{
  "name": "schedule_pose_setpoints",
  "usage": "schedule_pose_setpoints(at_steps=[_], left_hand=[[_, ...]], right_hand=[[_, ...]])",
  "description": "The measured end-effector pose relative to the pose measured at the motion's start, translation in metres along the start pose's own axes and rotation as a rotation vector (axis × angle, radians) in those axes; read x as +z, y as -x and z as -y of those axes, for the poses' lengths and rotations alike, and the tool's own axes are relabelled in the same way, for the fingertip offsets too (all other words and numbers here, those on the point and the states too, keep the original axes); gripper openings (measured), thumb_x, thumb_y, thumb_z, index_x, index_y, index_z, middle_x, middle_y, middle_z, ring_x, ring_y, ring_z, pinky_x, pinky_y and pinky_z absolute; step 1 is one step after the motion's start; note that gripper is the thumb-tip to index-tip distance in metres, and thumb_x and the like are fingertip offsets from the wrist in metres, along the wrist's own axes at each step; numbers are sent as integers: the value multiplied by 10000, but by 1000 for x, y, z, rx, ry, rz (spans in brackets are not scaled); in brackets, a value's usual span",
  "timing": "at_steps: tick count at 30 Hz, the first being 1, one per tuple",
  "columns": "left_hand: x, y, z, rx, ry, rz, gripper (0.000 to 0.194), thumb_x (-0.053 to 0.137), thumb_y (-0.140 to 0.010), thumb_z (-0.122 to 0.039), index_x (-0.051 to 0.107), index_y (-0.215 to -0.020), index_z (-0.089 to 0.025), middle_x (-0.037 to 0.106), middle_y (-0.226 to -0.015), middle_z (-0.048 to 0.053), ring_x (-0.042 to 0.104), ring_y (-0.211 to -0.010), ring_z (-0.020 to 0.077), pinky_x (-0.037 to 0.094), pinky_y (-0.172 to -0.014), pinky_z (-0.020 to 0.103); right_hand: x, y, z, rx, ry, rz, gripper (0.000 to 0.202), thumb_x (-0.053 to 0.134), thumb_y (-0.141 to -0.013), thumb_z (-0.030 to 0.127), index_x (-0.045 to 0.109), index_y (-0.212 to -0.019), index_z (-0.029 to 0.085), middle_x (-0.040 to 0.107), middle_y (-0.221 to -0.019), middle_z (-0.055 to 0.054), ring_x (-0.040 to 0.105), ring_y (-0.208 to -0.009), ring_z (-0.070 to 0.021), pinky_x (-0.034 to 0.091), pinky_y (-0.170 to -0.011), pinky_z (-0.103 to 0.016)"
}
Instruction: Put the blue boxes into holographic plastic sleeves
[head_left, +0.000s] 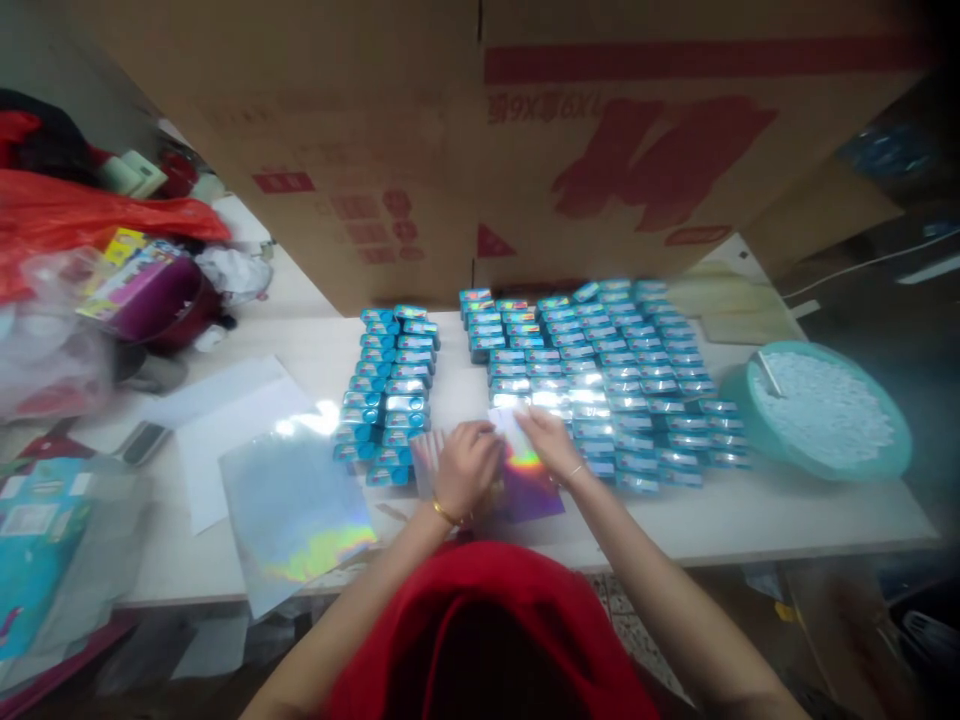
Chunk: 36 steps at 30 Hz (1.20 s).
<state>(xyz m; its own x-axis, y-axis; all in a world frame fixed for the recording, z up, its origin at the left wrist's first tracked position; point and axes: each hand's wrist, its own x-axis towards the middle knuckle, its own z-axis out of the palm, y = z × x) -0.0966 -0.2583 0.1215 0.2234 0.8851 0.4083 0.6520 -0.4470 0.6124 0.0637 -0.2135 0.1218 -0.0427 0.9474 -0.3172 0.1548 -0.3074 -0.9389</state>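
Observation:
Near the table's front edge, my left hand [466,468] has its fingers curled at the left side of a shiny rainbow sheet [534,497]. My right hand [550,441] pinches the upper right part of that sheet. Part of another shiny piece shows to the left of my left hand. Behind my hands stand rows of small teal boxes [630,370], with two more columns of teal boxes [386,400] to the left. Blur hides the fingertips' fine detail.
A large cardboard box [480,150] stands at the back. On the right is a teal bowl [825,410] of small pale pieces. Large shiny sheets [292,510], a phone-like object [142,443], plastic bags [60,360] and a purple container [161,300] lie left.

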Motion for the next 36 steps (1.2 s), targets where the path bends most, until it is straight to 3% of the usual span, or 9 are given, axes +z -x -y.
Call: schedule_pose_setpoints(at_steps=[2, 5, 10, 13, 16, 18, 22, 28, 36], left_hand=[[-2, 5, -12, -70, 221, -21, 75, 544, -879, -213, 615, -881, -186, 658, -890, 67, 595, -863, 177, 475, -789, 328], [-10, 3, -20, -357, 526, -175, 73, 622, -834, -255, 591, -820, -190, 638, -795, 31, 595, -769, 151, 469, -735, 291], [-22, -16, -5, -822, 809, -375, 231, 735, -713, -319, 556, -764, -183, 614, -699, -11, 582, -672, 116, 448, -676, 247], [-21, -18, 12, -941, 846, -435, 263, 765, -658, -309, 556, -748, -178, 595, -660, -29, 545, -609, 89, 423, -628, 221], [-18, -9, 31, -1027, 858, -484, 288, 774, -636, -320, 552, -756, -180, 576, -642, -45, 513, -576, 75, 397, -594, 205], [-18, 1, 44, -1058, 824, -504, 293, 771, -637, -336, 555, -758, -179, 572, -650, -45, 504, -578, 73, 390, -595, 204], [-23, 17, 80, -1054, 708, -532, 274, 744, -669, -365, 569, -763, -175, 572, -680, -29, 520, -629, 92, 413, -638, 224], [-22, 18, 138, -902, 292, -491, 174, 655, -745, -347, 596, -735, -183, 575, -760, -1, 544, -787, 141, 438, -807, 292], [-15, 12, 159, -936, -215, -318, 117, 620, -776, -304, 658, -762, -193, 576, -977, 67, 525, -1020, 254, 375, -898, 432]], right_hand=[[-11, -2, -9, 56, -1, -20, 465, 587, -682, 638, 569, -685, 173, 492, -567, 19, 412, -535, -120, 352, -489, -243], [-41, -10, -23, 97, 76, -97, 534, 562, -672, 685, 613, -764, 161, 574, -649, -29, 484, -596, -164, 409, -533, -284], [-69, -16, -26, -207, 431, -435, 670, 562, -703, 693, 611, -1102, 157, 601, -1156, -168, 522, -1061, -295, 438, -878, -438], [-34, -9, -17, -232, 305, -263, 625, 481, -793, 672, 592, -1155, 176, 606, -1155, -140, 546, -1053, -256, 442, -896, -408], [23, -2, -11, -55, 66, 62, 518, 483, -806, 657, 639, -971, 191, 651, -895, -58, 589, -832, -193, 474, -780, -329], [57, -3, -12, 36, -28, 159, 437, 561, -770, 621, 621, -821, 192, 611, -740, -12, 553, -691, -157, 462, -696, -294], [101, -23, -20, -34, -73, 176, 334, 557, -795, 517, 535, -696, 199, 543, -652, 19, 494, -638, -129, 423, -651, -259], [137, -74, -41, -176, 257, 115, 197, 488, -821, 340, 477, -674, 209, 521, -661, 8, 479, -662, -147, 400, -682, -273], [156, -101, -71, -240, 486, 138, 130, 417, -842, 218, 486, -732, 209, 593, -770, -67, 534, -762, -201, 417, -747, -306]])
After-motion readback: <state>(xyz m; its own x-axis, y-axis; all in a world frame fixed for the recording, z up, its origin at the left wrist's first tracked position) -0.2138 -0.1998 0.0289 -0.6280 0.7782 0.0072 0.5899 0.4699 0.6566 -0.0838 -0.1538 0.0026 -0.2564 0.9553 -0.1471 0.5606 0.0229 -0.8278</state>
